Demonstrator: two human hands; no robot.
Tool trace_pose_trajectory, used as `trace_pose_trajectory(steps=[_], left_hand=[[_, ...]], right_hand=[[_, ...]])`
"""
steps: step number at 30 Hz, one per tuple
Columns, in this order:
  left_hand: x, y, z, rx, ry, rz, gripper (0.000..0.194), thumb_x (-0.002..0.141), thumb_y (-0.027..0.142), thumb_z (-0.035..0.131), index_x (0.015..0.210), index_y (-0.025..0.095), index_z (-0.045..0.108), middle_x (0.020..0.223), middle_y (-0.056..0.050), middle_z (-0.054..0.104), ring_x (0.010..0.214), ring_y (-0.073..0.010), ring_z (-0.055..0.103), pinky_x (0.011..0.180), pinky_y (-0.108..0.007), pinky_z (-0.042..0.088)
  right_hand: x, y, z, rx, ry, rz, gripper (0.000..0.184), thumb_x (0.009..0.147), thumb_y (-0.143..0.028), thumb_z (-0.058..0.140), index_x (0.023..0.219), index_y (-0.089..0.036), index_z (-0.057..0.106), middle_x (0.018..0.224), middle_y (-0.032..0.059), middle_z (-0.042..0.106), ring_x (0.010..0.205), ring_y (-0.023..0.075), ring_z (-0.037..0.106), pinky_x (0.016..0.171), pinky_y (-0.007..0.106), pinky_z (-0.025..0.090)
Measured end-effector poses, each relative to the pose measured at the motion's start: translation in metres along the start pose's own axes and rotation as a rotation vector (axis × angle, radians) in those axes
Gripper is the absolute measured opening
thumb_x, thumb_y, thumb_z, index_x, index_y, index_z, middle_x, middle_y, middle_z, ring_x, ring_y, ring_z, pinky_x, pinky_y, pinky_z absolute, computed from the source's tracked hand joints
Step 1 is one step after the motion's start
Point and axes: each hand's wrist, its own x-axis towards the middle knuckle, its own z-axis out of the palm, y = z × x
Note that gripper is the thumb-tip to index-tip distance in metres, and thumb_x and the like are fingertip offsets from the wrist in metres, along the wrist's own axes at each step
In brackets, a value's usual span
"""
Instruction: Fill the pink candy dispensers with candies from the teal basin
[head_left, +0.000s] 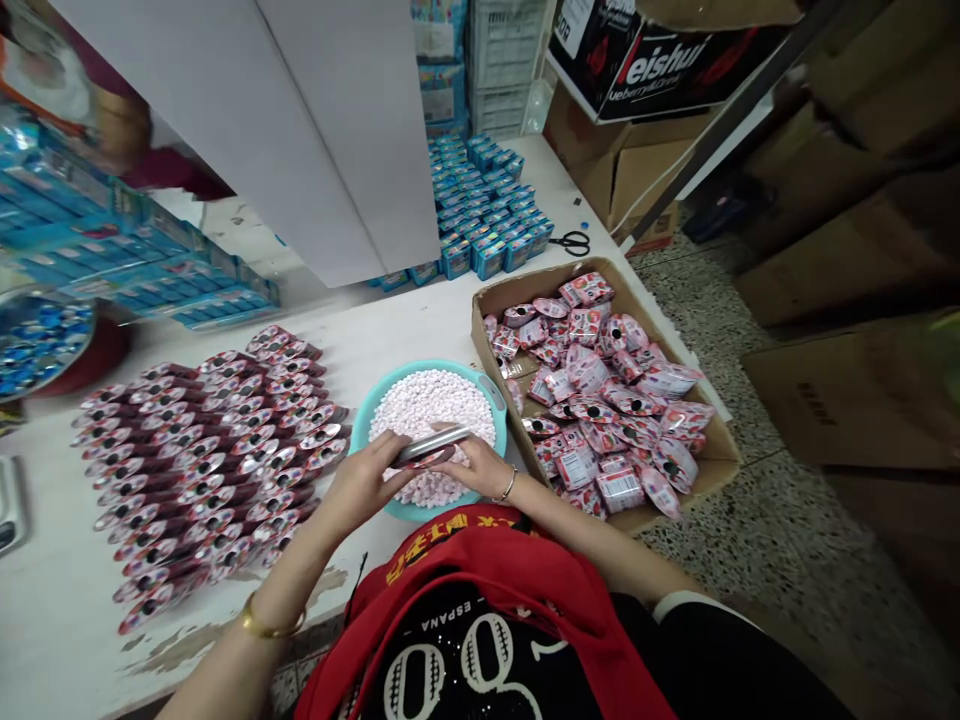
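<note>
Your left hand point(366, 482) and right hand point(481, 467) pinch opposite ends of a silvery metal tool point(429, 446), a likely red-and-pink packet point(431, 461) just under it, above the turquoise basin point(362, 425) of pale pellets point(429, 395), apparently for filling, which calls for keeping both steady.

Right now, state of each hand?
Left hand: closed, holding a silvery metal object.
Right hand: closed at its other end; exact grip unclear.
</note>
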Motion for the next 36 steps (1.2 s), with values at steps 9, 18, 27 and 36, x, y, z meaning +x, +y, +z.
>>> trace_pose_trajectory(steps=[9,18,27,36], left_hand=[[-0.093,-0.088,-0.006,0.09,0.404,-0.504,0.041,0.078,0.051,0.061,0.104,0.02,0.059,0.093,-0.005,0.063,0.083,-0.0208,0.059,0.075,-0.031,0.048],[-0.097,-0.128,0.05,0.11,0.119,-0.711,0.031,0.082,0.039,0.057,0.106,0.02,0.06,0.099,-0.007,0.064,0.09,-0.0212,0.059,0.077,-0.03,0.045],[-0.088,-0.112,0.048,0.083,0.261,-0.542,0.04,0.09,0.044,0.046,0.122,0.02,0.052,0.114,-0.011,0.061,0.105,-0.0243,0.057,0.087,-0.036,0.046],[0.007,-0.06,0.102,0.103,-0.115,-0.318,0.02,0.091,0.029,0.046,0.101,0.019,0.06,0.103,-0.011,0.061,0.102,-0.0266,0.057,0.086,-0.038,0.045]], right_hand=[[-0.084,0.075,-0.176,-0.985,-0.043,0.489,0.046,0.077,-0.02,0.057,0.123,-0.014,0.054,0.124,0.0202,0.06,0.126,0.0384,0.045,0.104,0.071,0.021],[-0.065,0.051,-0.154,-0.604,0.258,0.426,0.039,0.082,-0.04,0.062,0.114,-0.018,0.055,0.091,0.0187,0.066,0.084,0.0299,0.064,0.074,0.045,0.049],[-0.047,-0.023,-0.069,0.54,0.029,0.686,0.039,0.078,-0.041,0.065,0.109,-0.025,0.047,0.093,0.0033,0.062,0.045,0.0107,0.057,0.031,0.021,0.039],[-0.06,-0.021,-0.083,0.887,-0.578,0.747,0.074,0.062,-0.024,0.083,0.124,-0.024,0.042,0.088,-0.0034,0.062,0.071,0.0079,0.063,0.06,0.017,0.051]])
